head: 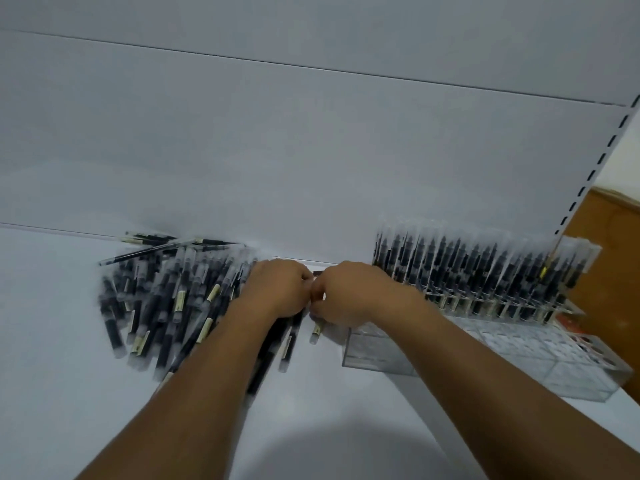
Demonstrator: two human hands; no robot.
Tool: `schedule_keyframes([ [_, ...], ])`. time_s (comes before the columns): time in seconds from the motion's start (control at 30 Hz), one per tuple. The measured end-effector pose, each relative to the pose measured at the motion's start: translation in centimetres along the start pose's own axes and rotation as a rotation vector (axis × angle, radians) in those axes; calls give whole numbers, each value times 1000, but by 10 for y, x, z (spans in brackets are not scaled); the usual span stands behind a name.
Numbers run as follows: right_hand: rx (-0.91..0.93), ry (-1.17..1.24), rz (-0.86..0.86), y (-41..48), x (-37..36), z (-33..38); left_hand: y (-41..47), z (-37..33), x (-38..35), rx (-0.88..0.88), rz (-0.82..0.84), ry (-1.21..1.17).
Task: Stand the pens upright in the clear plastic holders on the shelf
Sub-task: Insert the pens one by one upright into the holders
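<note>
A loose heap of black pens with clear caps lies on the white shelf at the left. My left hand grips a bundle of these pens, whose ends stick out below it. My right hand, fingers curled, pinches a single pen right beside the left hand. To the right stands a clear plastic holder; its back rows are filled with several upright pens, its front cells show none.
The white back panel rises just behind the pens. A slotted shelf upright runs down at the right, with a brown cardboard box beyond it. Bare shelf surface lies in front of my arms.
</note>
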State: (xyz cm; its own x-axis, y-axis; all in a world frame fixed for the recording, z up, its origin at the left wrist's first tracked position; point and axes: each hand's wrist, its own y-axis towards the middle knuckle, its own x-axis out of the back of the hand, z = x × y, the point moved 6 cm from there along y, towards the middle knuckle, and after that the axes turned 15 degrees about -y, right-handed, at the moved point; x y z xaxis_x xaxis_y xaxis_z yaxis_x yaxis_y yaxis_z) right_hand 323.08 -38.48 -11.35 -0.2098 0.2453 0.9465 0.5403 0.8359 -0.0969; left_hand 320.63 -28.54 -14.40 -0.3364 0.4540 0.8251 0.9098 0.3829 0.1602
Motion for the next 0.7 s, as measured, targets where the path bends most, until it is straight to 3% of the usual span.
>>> schedule_keyframes([
  [0.17, 5, 31, 142, 14, -6, 0, 2, 0, 2, -17, 0, 7],
  [0.3, -12, 74, 131, 14, -8, 1, 2, 1, 2, 6, -28, -31],
  [0.7, -148, 454, -209, -19, 26, -28, 3, 3, 6, 9, -155, -71],
])
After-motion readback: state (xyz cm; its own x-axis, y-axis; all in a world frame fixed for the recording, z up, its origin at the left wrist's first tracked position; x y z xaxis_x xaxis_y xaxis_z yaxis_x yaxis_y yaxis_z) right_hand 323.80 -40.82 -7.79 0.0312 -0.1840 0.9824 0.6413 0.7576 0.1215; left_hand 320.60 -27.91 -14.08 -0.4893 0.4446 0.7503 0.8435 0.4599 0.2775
